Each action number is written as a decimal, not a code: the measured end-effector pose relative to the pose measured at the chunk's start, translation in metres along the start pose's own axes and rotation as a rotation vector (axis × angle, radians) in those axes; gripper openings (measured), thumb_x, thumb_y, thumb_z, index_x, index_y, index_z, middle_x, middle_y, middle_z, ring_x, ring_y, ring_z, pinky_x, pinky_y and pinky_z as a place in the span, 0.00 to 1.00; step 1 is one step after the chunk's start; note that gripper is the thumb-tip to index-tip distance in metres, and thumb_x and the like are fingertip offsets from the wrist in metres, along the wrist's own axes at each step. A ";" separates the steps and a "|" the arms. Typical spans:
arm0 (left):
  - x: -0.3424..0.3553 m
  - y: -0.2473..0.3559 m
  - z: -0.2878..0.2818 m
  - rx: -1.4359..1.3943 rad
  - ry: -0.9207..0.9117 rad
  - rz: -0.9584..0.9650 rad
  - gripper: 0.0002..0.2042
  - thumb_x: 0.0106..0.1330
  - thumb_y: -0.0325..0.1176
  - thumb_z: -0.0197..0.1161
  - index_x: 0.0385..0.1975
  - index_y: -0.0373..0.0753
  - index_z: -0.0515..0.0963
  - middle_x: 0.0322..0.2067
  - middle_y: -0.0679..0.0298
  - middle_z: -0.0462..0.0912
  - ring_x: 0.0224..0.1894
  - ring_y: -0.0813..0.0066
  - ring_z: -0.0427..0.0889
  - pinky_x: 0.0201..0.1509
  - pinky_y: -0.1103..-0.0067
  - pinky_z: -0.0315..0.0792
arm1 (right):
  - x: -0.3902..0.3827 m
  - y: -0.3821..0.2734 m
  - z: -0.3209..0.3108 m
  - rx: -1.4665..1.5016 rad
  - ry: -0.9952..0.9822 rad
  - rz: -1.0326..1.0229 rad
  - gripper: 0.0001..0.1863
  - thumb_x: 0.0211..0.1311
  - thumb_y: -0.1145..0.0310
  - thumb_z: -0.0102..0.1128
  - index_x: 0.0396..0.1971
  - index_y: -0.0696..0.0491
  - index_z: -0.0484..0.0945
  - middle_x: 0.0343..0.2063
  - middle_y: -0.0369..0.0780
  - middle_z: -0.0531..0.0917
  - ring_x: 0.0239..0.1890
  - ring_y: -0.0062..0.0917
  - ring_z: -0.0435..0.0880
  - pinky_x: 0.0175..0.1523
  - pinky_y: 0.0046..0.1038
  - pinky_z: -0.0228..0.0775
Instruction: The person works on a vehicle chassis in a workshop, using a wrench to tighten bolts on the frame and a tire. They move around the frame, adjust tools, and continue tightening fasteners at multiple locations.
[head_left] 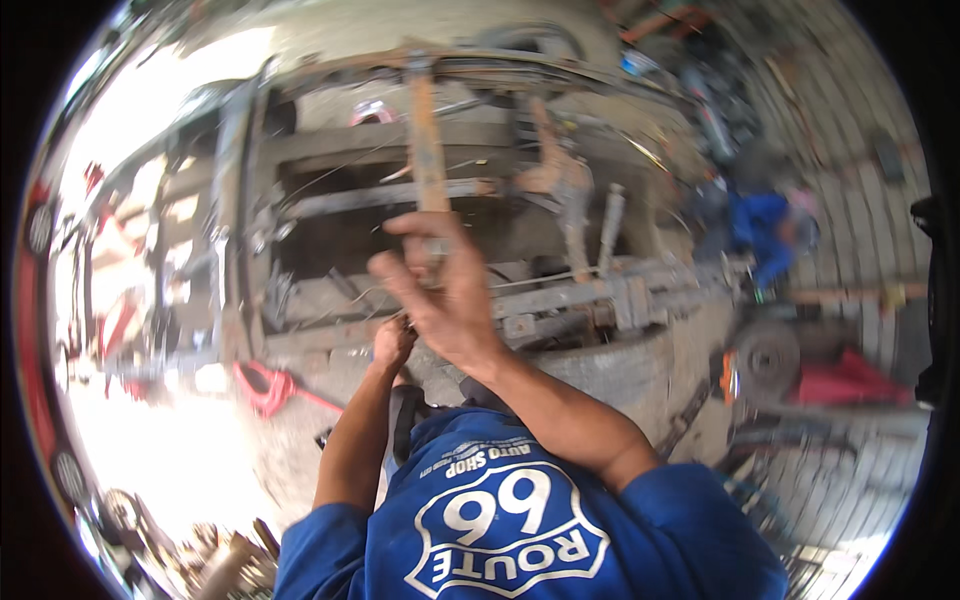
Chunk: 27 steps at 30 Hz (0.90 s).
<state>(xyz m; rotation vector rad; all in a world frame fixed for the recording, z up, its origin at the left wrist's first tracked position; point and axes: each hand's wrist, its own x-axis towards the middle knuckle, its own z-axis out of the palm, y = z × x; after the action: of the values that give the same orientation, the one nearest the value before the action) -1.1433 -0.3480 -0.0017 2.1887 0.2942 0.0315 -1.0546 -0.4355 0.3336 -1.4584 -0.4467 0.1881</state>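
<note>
My right hand (445, 290) is raised above the near rail of a rusty vehicle chassis frame (560, 297). Its thumb and fingers are apart and partly bent, somewhat smeared by motion. A small greyish spot shows by the fingers, too blurred to name. Lower and to the left, my left hand (393, 342) is closed beside the near rail. Whatever it grips, if anything, is hidden. Beyond my right hand, an orange-brown crossbar (427, 130) spans the frame.
A pink-red strap or hose (265, 388) lies left of me on the ground. Another person in blue (765, 230) crouches at the frame's right end. A wheel (768, 358) and red cloth (850, 380) are at right. A tire (530, 40) lies beyond the frame.
</note>
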 end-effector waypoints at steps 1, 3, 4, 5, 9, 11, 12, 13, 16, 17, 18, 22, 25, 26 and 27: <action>-0.003 0.001 0.000 -0.031 -0.055 -0.076 0.16 0.58 0.34 0.63 0.45 0.38 0.80 0.38 0.47 0.84 0.43 0.48 0.83 0.47 0.63 0.77 | -0.004 -0.001 0.009 0.031 0.093 -0.020 0.15 0.61 0.66 0.69 0.44 0.55 0.77 0.29 0.31 0.73 0.29 0.13 0.70 0.32 0.18 0.66; -0.008 0.004 -0.003 0.044 -0.082 -0.137 0.18 0.58 0.32 0.62 0.50 0.38 0.78 0.43 0.46 0.83 0.47 0.47 0.81 0.51 0.62 0.76 | 0.001 -0.004 0.006 -0.054 0.072 -0.092 0.08 0.62 0.68 0.68 0.36 0.55 0.81 0.24 0.28 0.78 0.24 0.09 0.67 0.30 0.15 0.62; -0.013 0.006 -0.007 -0.033 -0.068 -0.169 0.19 0.57 0.30 0.61 0.51 0.37 0.77 0.45 0.46 0.82 0.48 0.47 0.81 0.53 0.62 0.75 | 0.007 -0.006 -0.001 -0.005 -0.083 0.055 0.08 0.64 0.66 0.66 0.33 0.56 0.82 0.25 0.30 0.80 0.23 0.08 0.68 0.28 0.15 0.60; -0.018 0.008 -0.010 -0.094 -0.037 -0.164 0.20 0.57 0.29 0.60 0.52 0.37 0.76 0.47 0.46 0.81 0.49 0.47 0.80 0.54 0.62 0.75 | 0.018 -0.006 -0.008 0.071 -0.331 0.075 0.11 0.67 0.64 0.62 0.33 0.57 0.83 0.23 0.31 0.80 0.21 0.09 0.68 0.26 0.16 0.59; -0.044 0.013 -0.024 -0.224 0.128 -0.218 0.22 0.54 0.26 0.59 0.52 0.37 0.76 0.53 0.44 0.77 0.54 0.43 0.77 0.58 0.63 0.73 | 0.028 0.004 -0.017 0.173 -0.543 0.134 0.14 0.71 0.64 0.56 0.34 0.61 0.82 0.14 0.29 0.73 0.16 0.08 0.63 0.22 0.18 0.53; -0.055 0.012 -0.027 -0.119 0.072 -0.281 0.21 0.56 0.27 0.61 0.53 0.37 0.76 0.51 0.48 0.79 0.50 0.48 0.80 0.53 0.64 0.75 | 0.019 0.009 -0.015 0.218 -0.427 0.095 0.14 0.72 0.66 0.53 0.35 0.62 0.82 0.12 0.28 0.69 0.15 0.08 0.60 0.21 0.18 0.51; -0.059 0.011 -0.028 -0.074 0.043 -0.314 0.21 0.57 0.28 0.62 0.53 0.37 0.76 0.49 0.50 0.80 0.48 0.51 0.82 0.51 0.65 0.76 | 0.012 0.010 -0.016 0.242 -0.377 0.066 0.14 0.73 0.67 0.52 0.36 0.62 0.81 0.12 0.28 0.67 0.14 0.08 0.58 0.20 0.18 0.50; -0.060 0.010 -0.028 -0.087 0.042 -0.317 0.21 0.57 0.28 0.61 0.53 0.37 0.76 0.49 0.49 0.80 0.49 0.50 0.82 0.51 0.65 0.76 | 0.006 0.009 -0.017 0.243 -0.305 0.082 0.14 0.73 0.68 0.51 0.37 0.63 0.81 0.11 0.27 0.65 0.14 0.08 0.57 0.20 0.19 0.49; -0.056 0.008 -0.026 -0.082 0.053 -0.301 0.21 0.57 0.27 0.61 0.53 0.37 0.76 0.49 0.48 0.79 0.51 0.48 0.80 0.53 0.64 0.75 | -0.001 0.001 -0.027 0.282 -0.360 -0.004 0.12 0.73 0.71 0.48 0.40 0.64 0.79 0.11 0.28 0.63 0.14 0.09 0.55 0.20 0.19 0.49; -0.053 0.008 -0.024 -0.057 0.071 -0.282 0.21 0.57 0.27 0.61 0.53 0.36 0.76 0.49 0.47 0.79 0.51 0.47 0.80 0.53 0.63 0.75 | 0.000 0.000 -0.029 0.318 -0.339 -0.030 0.12 0.73 0.71 0.48 0.40 0.64 0.79 0.11 0.28 0.63 0.14 0.09 0.55 0.19 0.19 0.48; -0.050 0.009 -0.021 -0.028 0.076 -0.266 0.21 0.57 0.27 0.61 0.52 0.36 0.76 0.49 0.46 0.79 0.52 0.46 0.79 0.54 0.63 0.75 | 0.003 -0.001 -0.029 0.352 -0.303 -0.044 0.12 0.73 0.72 0.48 0.40 0.64 0.78 0.11 0.28 0.62 0.14 0.09 0.55 0.19 0.19 0.48; -0.029 0.007 -0.008 -0.054 0.061 -0.209 0.17 0.57 0.25 0.60 0.48 0.33 0.77 0.49 0.45 0.79 0.50 0.44 0.79 0.53 0.63 0.75 | 0.016 0.010 -0.007 0.087 -0.178 -0.159 0.09 0.71 0.71 0.52 0.42 0.60 0.78 0.14 0.29 0.65 0.17 0.11 0.62 0.23 0.17 0.55; -0.018 -0.001 0.004 -0.064 0.013 -0.193 0.16 0.58 0.28 0.59 0.47 0.40 0.77 0.44 0.46 0.79 0.49 0.43 0.78 0.51 0.59 0.75 | 0.007 0.016 0.008 -0.075 -0.168 0.058 0.08 0.67 0.70 0.57 0.40 0.57 0.80 0.20 0.31 0.75 0.25 0.14 0.74 0.31 0.17 0.65; -0.015 -0.004 0.006 -0.035 0.015 -0.148 0.15 0.57 0.28 0.58 0.46 0.40 0.77 0.44 0.46 0.78 0.48 0.43 0.78 0.51 0.59 0.75 | 0.004 0.015 0.007 -0.085 -0.279 0.054 0.07 0.66 0.70 0.57 0.38 0.57 0.81 0.22 0.33 0.78 0.26 0.14 0.76 0.32 0.18 0.66; -0.014 -0.006 0.007 0.004 0.021 -0.097 0.15 0.57 0.28 0.58 0.46 0.41 0.77 0.44 0.46 0.78 0.48 0.43 0.78 0.51 0.59 0.75 | 0.003 0.012 0.003 -0.105 -0.444 0.064 0.07 0.66 0.70 0.57 0.36 0.57 0.82 0.24 0.34 0.81 0.27 0.15 0.78 0.33 0.19 0.68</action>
<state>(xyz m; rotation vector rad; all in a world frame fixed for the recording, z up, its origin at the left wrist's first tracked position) -1.1575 -0.3536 -0.0093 2.1762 0.4117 0.0001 -1.0515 -0.4305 0.3219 -1.5353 -0.7791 0.5526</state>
